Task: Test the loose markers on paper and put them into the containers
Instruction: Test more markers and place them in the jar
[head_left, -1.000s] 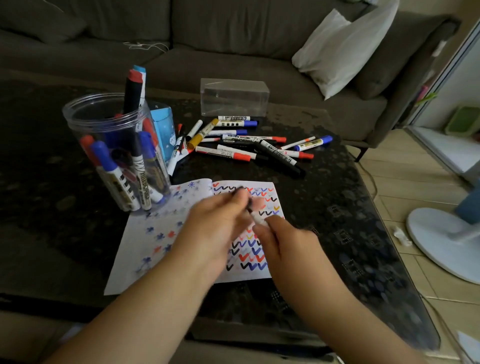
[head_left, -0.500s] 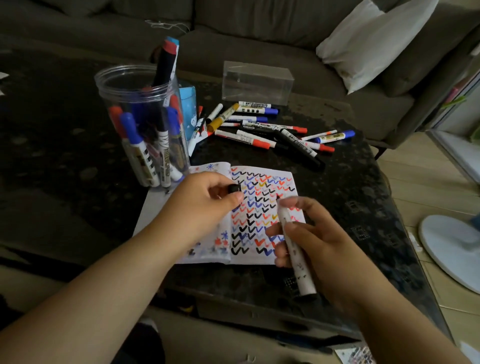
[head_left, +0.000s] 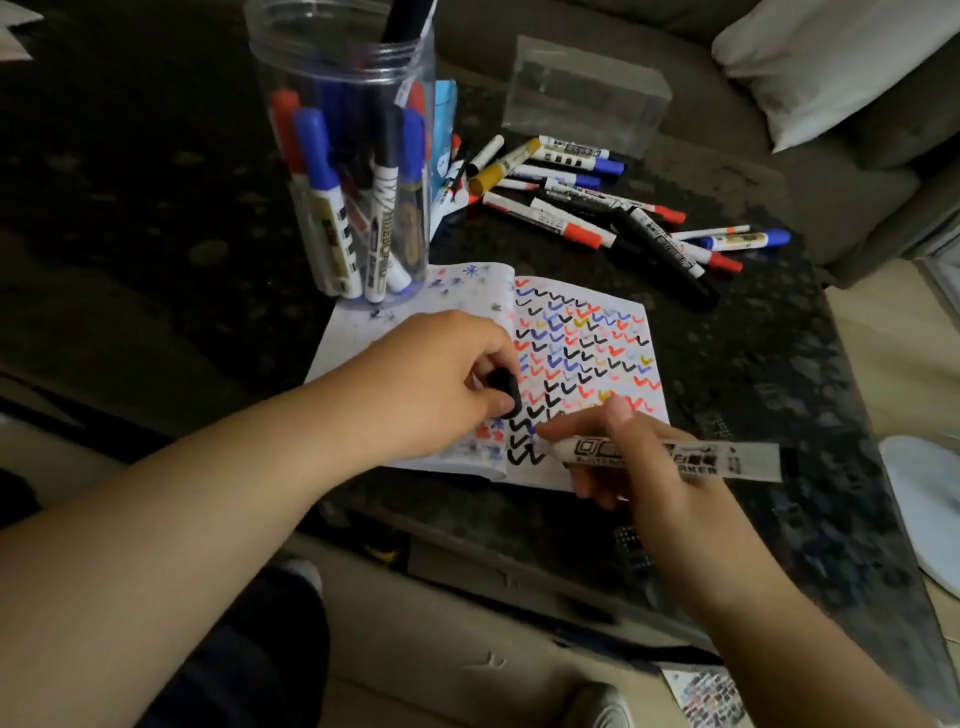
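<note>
Marker (head_left: 670, 457) lies nearly level, lower right of centre — tip pointing left onto the paper (head_left: 582, 353); I see my right hand (head_left: 623, 457) gripping it, left hand (head_left: 441, 379) pinching its black cap (head_left: 506, 392).

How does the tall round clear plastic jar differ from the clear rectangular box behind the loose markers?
The tall round clear plastic jar is cylindrical and stands upright; the clear rectangular box is low, flat-sided and lies lengthwise. The jar holds many capped markers standing on end, blue, red and black; the box shows no markers inside. The jar stands beside the open notebook; the box sits farther back, behind the loose pile. Both are transparent and rest on the dark table.
</note>
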